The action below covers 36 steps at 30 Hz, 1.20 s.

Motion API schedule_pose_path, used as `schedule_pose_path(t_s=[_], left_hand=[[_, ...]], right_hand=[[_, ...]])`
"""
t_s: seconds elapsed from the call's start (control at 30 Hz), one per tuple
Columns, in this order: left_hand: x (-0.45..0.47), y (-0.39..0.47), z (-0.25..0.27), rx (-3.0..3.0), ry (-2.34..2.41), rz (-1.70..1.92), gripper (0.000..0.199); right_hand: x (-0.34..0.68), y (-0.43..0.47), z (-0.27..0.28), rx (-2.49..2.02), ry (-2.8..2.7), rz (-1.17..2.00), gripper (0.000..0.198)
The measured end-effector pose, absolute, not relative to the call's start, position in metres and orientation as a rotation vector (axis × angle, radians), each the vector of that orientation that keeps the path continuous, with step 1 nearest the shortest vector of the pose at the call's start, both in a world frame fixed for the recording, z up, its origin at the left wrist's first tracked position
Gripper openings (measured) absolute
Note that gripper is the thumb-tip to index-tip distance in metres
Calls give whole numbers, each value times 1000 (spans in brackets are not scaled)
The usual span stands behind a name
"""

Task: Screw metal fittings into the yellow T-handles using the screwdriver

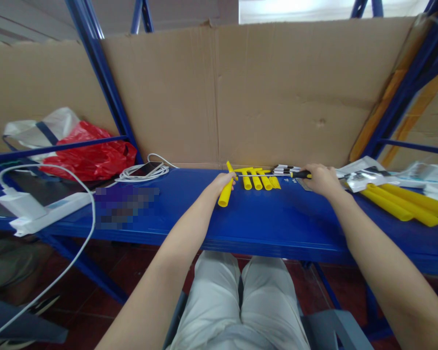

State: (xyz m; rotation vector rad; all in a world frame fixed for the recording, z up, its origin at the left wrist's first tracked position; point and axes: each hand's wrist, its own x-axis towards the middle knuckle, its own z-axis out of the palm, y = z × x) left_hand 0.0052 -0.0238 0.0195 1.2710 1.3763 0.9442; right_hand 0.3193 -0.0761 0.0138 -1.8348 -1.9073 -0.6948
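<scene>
My left hand (223, 182) is closed around a yellow T-shaped plastic tube (225, 194), its round open end facing me. In my right hand (322, 180) is a screwdriver (301, 174) with a black and yellow handle. Its long thin shaft points left toward the tube in my left hand; whether the tip touches it I cannot tell. Between my hands several similar yellow T-shaped tubes (256, 181) lie in a row on the blue table (270, 218). Small black-and-white pieces (282, 168) are behind the screwdriver shaft.
Long yellow tubes (405, 206) and clear plastic bags (372, 179) lie at the right. To the left are a white power strip (58, 210), a coiled white cable (131, 174) and a red plastic bag (91, 150). A cardboard panel (277, 92) stands along the back.
</scene>
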Motion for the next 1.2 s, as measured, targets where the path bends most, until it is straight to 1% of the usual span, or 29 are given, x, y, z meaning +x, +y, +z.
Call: schedule_pose_path(t_s=[0.2, 0.43, 0.7, 0.9, 1.2], left_hand=[[4, -23, 21, 1260, 1368, 936, 12], [5, -26, 24, 1292, 1384, 941, 13], [4, -26, 27, 1381, 1375, 923, 11], [7, -30, 29, 1389, 1362, 905, 13], [8, -31, 28, 1412, 1374, 910, 13]], right_hand=[[326, -71, 9, -1779, -1961, -766, 31], [319, -76, 11, -1912, -1980, -800, 26], [313, -83, 14, -2053, -1885, -715, 33], [317, -81, 11, -1950, -2001, -695, 35], [319, -79, 11, -1924, -1952, -739, 34]])
